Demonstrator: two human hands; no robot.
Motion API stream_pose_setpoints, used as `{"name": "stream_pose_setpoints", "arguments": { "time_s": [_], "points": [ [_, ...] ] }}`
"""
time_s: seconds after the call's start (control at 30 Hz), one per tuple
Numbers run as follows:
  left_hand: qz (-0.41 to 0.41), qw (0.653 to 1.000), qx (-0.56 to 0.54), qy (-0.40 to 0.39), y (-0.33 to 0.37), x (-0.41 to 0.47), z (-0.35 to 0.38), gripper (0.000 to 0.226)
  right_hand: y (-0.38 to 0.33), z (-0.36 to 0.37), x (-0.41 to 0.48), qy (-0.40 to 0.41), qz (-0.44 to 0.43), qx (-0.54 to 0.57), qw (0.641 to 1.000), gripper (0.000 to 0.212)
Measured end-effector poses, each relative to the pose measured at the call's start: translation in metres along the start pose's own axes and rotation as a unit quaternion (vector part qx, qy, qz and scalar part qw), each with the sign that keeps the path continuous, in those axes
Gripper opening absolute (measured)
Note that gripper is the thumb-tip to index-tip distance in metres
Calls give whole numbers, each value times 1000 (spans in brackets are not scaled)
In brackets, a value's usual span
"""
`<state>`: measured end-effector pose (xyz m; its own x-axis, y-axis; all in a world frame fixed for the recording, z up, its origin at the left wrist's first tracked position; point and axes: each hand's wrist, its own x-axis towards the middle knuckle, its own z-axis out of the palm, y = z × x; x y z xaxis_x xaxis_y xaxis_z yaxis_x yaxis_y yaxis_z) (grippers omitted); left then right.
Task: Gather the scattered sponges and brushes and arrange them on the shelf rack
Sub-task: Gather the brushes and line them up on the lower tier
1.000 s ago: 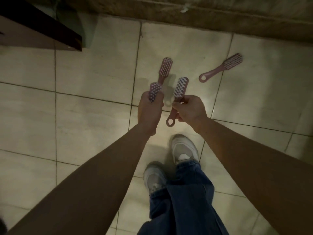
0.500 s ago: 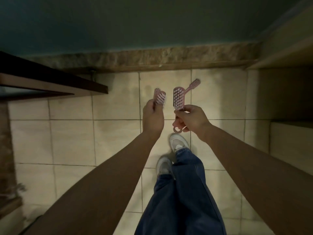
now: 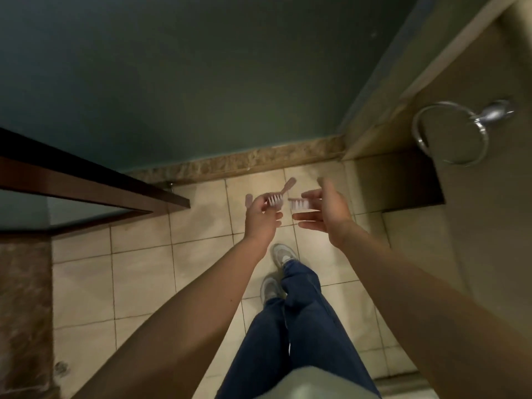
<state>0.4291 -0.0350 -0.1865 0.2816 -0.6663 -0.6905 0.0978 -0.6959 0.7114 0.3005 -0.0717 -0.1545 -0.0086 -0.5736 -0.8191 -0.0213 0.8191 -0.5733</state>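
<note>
My left hand point(image 3: 260, 218) grips a pink brush with white bristles point(image 3: 275, 200), bristles facing right. My right hand point(image 3: 326, 214) holds a second pink brush point(image 3: 299, 203) between its upper finger and its lower, nearly straight fingers; the thumb is raised. The two brush heads almost meet at waist height above the tiled floor. Behind them a third pink brush point(image 3: 288, 184) lies on the floor near the baseboard. A blurred pink shape point(image 3: 248, 200) shows left of my left hand; I cannot tell what it is. No shelf rack or sponge is clearly in view.
A dark wooden ledge point(image 3: 115, 187) juts in from the left. A chrome towel ring point(image 3: 452, 133) hangs on the beige wall at right. The teal wall and stone baseboard point(image 3: 244, 164) close the far side. My jeans and grey shoes point(image 3: 283, 254) stand on the tiles.
I have straightened up, so the view has lifted from the floor to the walls. Both brushes have turned sideways, heads toward each other, and my right hand's fingers have loosened and spread.
</note>
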Motion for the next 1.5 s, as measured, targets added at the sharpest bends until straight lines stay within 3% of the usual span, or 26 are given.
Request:
{"name": "stream_pose_setpoints", "arguments": {
  "time_s": [0.13, 0.27, 0.5, 0.57, 0.63, 0.7, 0.73, 0.83, 0.93, 1.13, 1.33, 1.5],
  "points": [
    [14, 997, -20, -74, 35, -40, 2, 30, -20, -14, -55, 21, -33, 29, 999, 8],
    [24, 991, -21, -129, 83, -77, 9, 30, -40, -26, -98, 48, -69, 70, 994, 3],
    [36, 980, -11, -195, 143, -138, 31, 39, -66, -63, -152, 88, -150, 103, 979, 25],
    [58, 978, 4, -198, 151, -152, 43, 27, -69, -76, -165, 99, -169, 115, 974, 28],
    [91, 974, 20, -206, 155, -164, 56, 12, -71, -91, -179, 116, -184, 117, 969, 27],
    [124, 966, 45, -223, 157, -174, 69, 26, -70, -108, -196, 130, -200, 118, 964, 12],
    [137, 961, 53, -235, 159, -181, 76, 32, -69, -118, -205, 136, -210, 123, 960, 5],
    [151, 944, 61, -288, 162, -200, 98, 52, -63, -148, -232, 173, -232, 152, 945, 20],
    [158, 919, 99, -348, 166, -219, 128, 65, -55, -179, -256, 219, -236, 179, 930, 11],
    [181, 868, 155, -436, 158, -261, 196, 61, -29, -243, -288, 304, -241, 233, 892, 4],
    [230, 816, 223, -480, 144, -308, 266, 51, 6, -313, -318, 337, -251, 295, 858, 14],
    [216, 784, 243, -529, 122, -348, 323, 55, 39, -372, -337, 369, -247, 325, 835, 24]
  ]
}}
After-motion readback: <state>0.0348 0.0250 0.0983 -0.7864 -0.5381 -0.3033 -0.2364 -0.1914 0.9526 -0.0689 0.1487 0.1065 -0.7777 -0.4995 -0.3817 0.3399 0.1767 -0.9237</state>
